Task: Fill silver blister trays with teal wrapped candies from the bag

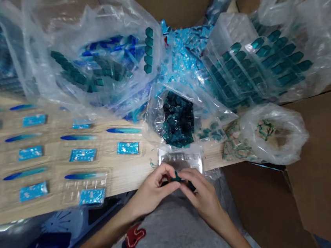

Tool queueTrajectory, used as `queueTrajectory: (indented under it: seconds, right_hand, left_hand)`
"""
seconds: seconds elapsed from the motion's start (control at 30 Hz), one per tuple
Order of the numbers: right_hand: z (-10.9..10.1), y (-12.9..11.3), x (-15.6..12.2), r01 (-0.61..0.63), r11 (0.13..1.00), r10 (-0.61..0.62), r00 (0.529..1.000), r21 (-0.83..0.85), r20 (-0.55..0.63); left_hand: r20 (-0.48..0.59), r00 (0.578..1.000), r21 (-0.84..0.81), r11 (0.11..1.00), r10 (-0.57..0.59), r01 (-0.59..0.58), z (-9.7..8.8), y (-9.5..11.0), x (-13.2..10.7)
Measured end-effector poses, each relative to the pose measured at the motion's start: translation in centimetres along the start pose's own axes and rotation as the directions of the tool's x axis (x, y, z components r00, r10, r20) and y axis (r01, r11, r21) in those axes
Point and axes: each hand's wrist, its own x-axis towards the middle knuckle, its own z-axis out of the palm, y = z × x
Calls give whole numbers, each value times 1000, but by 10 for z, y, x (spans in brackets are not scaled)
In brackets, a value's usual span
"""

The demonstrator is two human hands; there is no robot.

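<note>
My left hand (158,184) and my right hand (202,193) meet near the table's front edge, fingertips close together. Thumb and fingers of both pinch a small dark-teal faceted piece (176,177), mostly covered by the fingers. Another dark bit shows under the right fingers, too hidden to make out. Just behind the hands lies a silver tray-like thing (198,158) with a clear moulded insert on it. Beyond it, an opened clear bag (156,121) holds a heap of similar dark-teal pieces (178,118).
To the left, rows of clear blister trays (69,193) hold blue pens (78,137) and blue packets (82,154). Large plastic bags (38,70) and stacked trays of teal pieces (276,57) line the back. On the right sit a bag-lined container (298,133) with scraps and cardboard (326,162).
</note>
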Motion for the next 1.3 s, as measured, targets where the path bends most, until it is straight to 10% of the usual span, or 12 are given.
queueTrajectory:
  seconds: [0.43,0.63,0.77,1.0,1.13,1.3]
  right_hand:
    - [-32,34,-8,-80,976,65,995,-203,-79]
    - [-48,68,10,-53,954,77,994,-294,73]
    - [-46,73,14,-52,956,91,988,-290,123]
    - [-45,69,13,-133,949,152,987,-284,48]
    - [-50,51,7,-379,925,380,921,27,-89]
    - [-47,18,9,-518,636,506,840,572,197]
  left_hand:
    - [39,973,347,910,227,-227,5,-12,1]
    - [-63,767,602,637,639,-481,-15,30,14]
    - [106,621,829,276,776,-487,-22,52,39]
    - [166,828,986,-117,535,-122,-10,56,102]
    - [149,838,986,-19,524,-163,-15,58,106]
    - [-8,821,687,600,570,-410,-31,62,92]
